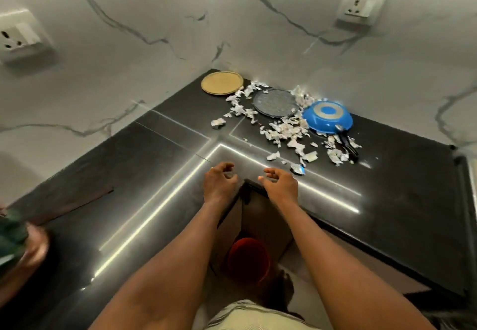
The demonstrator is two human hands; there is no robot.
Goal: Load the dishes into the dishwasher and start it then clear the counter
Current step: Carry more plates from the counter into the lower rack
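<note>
Bare forearms, left hand [219, 184], right hand [281, 187], and a cream, faintly striped garment [247, 315].

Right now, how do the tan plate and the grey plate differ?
The tan plate sits in the far corner; the grey plate lies nearer the upturned blue frying pan. Torn scraps meet only one edge of the tan plate but ring most of the grey plate. Both are round, flat on the counter.

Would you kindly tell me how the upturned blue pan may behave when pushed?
The blue pan lies rim-down, so it should probably slide rather than roll. Its handle juts sideways, so an off-centre push would likely spin it into the paper scraps.
</note>
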